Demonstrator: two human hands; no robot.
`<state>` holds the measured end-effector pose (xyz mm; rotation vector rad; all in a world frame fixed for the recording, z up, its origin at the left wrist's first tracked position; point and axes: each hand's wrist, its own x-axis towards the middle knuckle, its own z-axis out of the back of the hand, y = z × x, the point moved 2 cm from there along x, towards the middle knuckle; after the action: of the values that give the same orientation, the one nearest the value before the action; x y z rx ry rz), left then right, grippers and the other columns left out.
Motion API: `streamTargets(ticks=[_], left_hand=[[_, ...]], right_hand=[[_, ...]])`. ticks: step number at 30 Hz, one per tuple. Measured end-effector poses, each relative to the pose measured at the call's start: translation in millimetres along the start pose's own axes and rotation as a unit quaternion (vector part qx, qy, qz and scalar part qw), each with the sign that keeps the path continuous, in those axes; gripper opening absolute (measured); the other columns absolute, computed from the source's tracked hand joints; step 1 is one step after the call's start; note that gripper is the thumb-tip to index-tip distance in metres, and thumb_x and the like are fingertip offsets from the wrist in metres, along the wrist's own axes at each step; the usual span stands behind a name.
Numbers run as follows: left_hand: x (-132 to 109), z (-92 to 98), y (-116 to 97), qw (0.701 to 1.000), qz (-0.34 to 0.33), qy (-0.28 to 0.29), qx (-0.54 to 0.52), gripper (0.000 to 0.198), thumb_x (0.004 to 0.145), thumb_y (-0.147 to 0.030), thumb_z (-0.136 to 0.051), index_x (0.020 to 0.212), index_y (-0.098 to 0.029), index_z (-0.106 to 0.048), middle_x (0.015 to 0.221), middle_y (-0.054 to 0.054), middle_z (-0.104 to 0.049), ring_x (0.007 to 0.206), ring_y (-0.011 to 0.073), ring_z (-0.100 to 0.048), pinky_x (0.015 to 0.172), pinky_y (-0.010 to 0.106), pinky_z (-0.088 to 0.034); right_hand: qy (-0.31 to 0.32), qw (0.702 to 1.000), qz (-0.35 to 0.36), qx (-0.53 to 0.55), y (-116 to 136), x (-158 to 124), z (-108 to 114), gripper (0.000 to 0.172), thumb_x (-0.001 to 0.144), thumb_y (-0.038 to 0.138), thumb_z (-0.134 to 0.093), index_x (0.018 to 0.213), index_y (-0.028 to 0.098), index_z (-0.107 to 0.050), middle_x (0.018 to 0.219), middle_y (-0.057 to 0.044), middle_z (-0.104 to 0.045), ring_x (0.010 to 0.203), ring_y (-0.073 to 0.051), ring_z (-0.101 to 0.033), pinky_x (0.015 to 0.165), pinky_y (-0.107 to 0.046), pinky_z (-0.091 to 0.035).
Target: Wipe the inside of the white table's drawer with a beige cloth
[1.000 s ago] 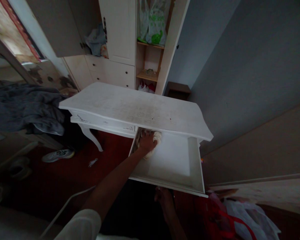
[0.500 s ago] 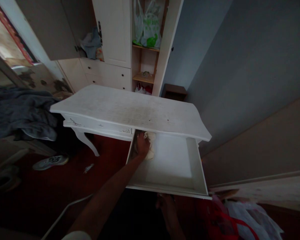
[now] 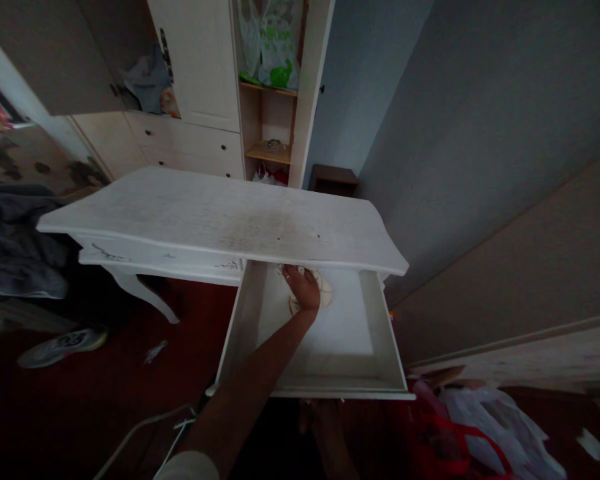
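Observation:
In the head view my left hand [image 3: 305, 288] reaches down into the pulled-out drawer [image 3: 390, 347] of a white desk [image 3: 190, 207]. Its fingers are bent over a crumpled cream cloth [image 3: 325, 293], pressing it against the drawer's pale bottom towards the back. Part of the cloth is hidden beneath the hand. Below the drawer's front edge, in shadow, my right hand [image 3: 325, 427] is up against the drawer front with curled fingers. The fingertips there are partly hidden.
Behind the desk stands a white wardrobe [image 3: 200, 73] with open doors and plastic bags [image 3: 275, 53] on a shelf. Grey clothing [image 3: 20, 240] is heaped at left, above a shoe [image 3: 65, 347]. A red bag [image 3: 440, 440] and a white plastic bag [image 3: 495, 427] lie at lower right.
My left hand has moved the cloth rightward, away from the drawer's left side towards its middle. My right hand stays at the drawer front. The view has shifted slightly right.

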<state>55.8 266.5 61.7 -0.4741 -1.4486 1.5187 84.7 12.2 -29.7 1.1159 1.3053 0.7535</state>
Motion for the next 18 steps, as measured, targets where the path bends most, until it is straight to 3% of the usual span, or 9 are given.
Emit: streamTargets(ticks=[4,7,10,13,18], left_hand=[[-31.8,-26.1,-17.9,0.995,-0.021,0.089,0.048,0.051,0.085,-0.017,-0.050,0.134,-0.007,-0.039,0.142,0.026,-0.039,0.140,0.0335,-0.033,0.115,0.048,-0.028],[-57.1,-45.8,-36.6,0.973,-0.077,0.201,0.084,0.058,0.083,-0.019,-0.053,0.138,-0.007,-0.038,0.145,0.026,-0.036,0.144,0.0346,-0.027,0.116,0.048,-0.028],[-75.8,-63.0,-54.8,0.946,-0.128,0.280,0.100,0.065,0.078,-0.016,-0.057,0.140,-0.008,-0.038,0.146,0.025,-0.036,0.142,0.0344,-0.030,0.115,0.046,-0.031],[-82.2,-72.4,-64.3,0.929,-0.156,0.315,0.118,0.060,0.076,-0.014,-0.057,0.135,-0.008,-0.045,0.141,0.023,-0.042,0.138,0.0342,-0.035,0.114,0.046,-0.032],[-72.4,-71.8,-60.2,0.908,-0.205,0.351,0.099,0.051,0.076,-0.013,-0.057,0.127,-0.010,-0.054,0.134,0.020,-0.049,0.133,0.0302,-0.039,0.115,0.043,-0.033]], right_hand=[[0.005,1.000,-0.017,-0.026,-4.0,-1.2,0.2,0.039,0.082,0.058,-0.062,0.077,0.020,-0.070,0.066,-0.002,-0.064,0.051,-0.017,-0.059,0.049,-0.030,-0.048],[0.009,0.998,-0.027,-0.053,0.7,-6.9,0.1,0.029,0.093,0.043,-0.058,0.105,0.018,-0.066,0.101,-0.005,-0.068,0.082,-0.019,-0.066,0.073,-0.034,-0.056],[0.005,0.996,-0.030,-0.080,9.4,-11.1,2.9,0.031,0.094,0.037,-0.059,0.119,0.019,-0.061,0.124,-0.007,-0.060,0.104,-0.023,-0.062,0.086,-0.041,-0.055],[-0.004,0.995,-0.033,-0.095,16.4,-13.3,5.6,0.031,0.094,0.037,-0.059,0.120,0.019,-0.061,0.126,-0.007,-0.060,0.105,-0.024,-0.062,0.087,-0.041,-0.055],[-0.013,0.996,-0.034,-0.085,18.4,-15.0,1.5,0.029,0.095,0.037,-0.056,0.118,0.020,-0.063,0.126,-0.006,-0.060,0.106,-0.024,-0.062,0.087,-0.040,-0.055]])
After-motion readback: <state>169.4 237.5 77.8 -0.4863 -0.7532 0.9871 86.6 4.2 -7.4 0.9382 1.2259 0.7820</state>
